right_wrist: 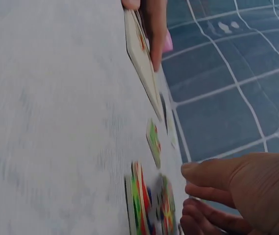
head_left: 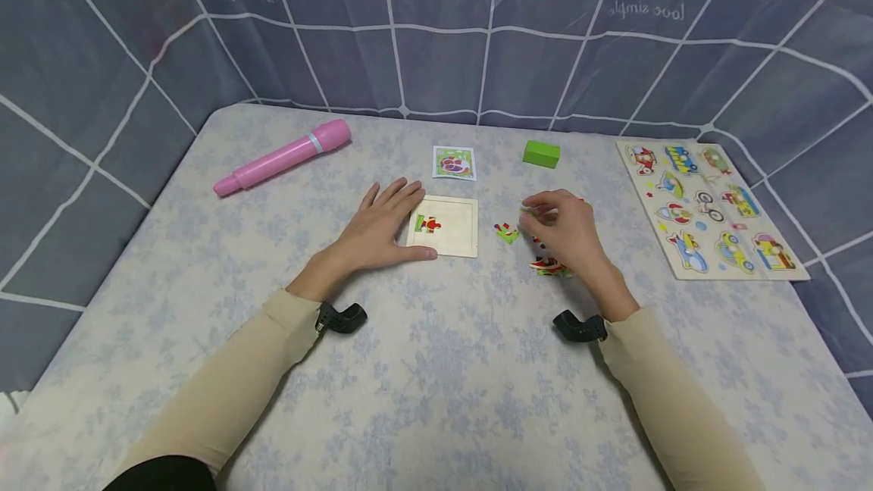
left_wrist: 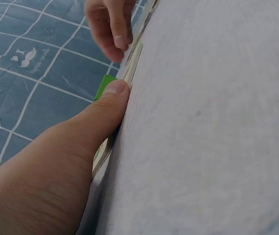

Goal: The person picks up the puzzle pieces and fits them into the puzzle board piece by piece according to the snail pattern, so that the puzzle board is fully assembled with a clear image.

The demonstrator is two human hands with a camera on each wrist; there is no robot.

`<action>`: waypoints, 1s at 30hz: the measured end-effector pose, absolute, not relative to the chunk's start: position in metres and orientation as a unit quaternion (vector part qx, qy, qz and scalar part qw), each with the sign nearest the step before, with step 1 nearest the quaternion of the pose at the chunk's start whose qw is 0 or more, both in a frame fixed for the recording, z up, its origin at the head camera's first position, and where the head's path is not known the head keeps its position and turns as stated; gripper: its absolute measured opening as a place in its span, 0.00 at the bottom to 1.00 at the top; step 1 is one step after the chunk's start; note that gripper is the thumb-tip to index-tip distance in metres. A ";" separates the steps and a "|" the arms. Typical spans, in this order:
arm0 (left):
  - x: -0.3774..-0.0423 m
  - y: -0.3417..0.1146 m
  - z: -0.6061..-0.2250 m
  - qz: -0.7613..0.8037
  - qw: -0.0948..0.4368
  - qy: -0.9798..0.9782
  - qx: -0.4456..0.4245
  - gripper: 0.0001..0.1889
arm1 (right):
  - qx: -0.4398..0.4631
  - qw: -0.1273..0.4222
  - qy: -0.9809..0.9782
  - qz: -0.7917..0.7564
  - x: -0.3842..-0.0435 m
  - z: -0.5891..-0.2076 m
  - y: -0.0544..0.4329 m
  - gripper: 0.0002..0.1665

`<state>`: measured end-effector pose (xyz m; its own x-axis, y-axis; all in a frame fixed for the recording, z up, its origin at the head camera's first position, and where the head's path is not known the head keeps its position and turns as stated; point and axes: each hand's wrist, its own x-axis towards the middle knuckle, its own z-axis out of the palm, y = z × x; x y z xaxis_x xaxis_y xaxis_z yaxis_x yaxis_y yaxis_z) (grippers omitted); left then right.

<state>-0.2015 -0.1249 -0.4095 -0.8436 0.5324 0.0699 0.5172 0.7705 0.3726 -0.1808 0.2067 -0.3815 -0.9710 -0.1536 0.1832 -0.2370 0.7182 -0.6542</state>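
My left hand (head_left: 385,229) rests with straight fingers on the left side of a square wooden puzzle tray (head_left: 460,237), thumb along its near edge. Inside the tray, toward the left, sits a small red and green puzzle piece (head_left: 428,224). To the right, my right hand (head_left: 562,229) is above a pile of loose puzzle pieces (head_left: 548,265), thumb and index finger close together. A bit of green shows between those fingertips, seemingly a puzzle piece they pinch; most of it is hidden. One loose green and red piece (head_left: 507,232) lies between tray and pile.
Behind the tray lies a small picture card (head_left: 455,164). A green block (head_left: 542,154) is at the back, and a pink microphone-shaped stick (head_left: 283,157) at the back left. A vehicle puzzle board (head_left: 712,211) lies at the right. Grey checked cloth (head_left: 443,67) hangs behind the table.
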 end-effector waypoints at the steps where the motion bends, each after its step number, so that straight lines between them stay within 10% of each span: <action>1: -0.202 -0.125 -0.409 0.193 0.021 0.941 0.279 0.59 | 0.102 0.056 -0.929 0.352 -0.180 -0.382 0.211 0.16; 30: -0.202 -0.125 -0.407 0.211 0.019 0.937 0.279 0.61 | 0.084 0.082 -0.900 0.419 -0.190 -0.382 0.212 0.09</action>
<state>-0.2015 -0.1247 -0.4069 -0.8436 0.5307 0.0819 0.5145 0.7551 0.4062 -0.1897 0.2121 -0.3817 -0.9724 -0.0837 0.2178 -0.2206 0.6345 -0.7407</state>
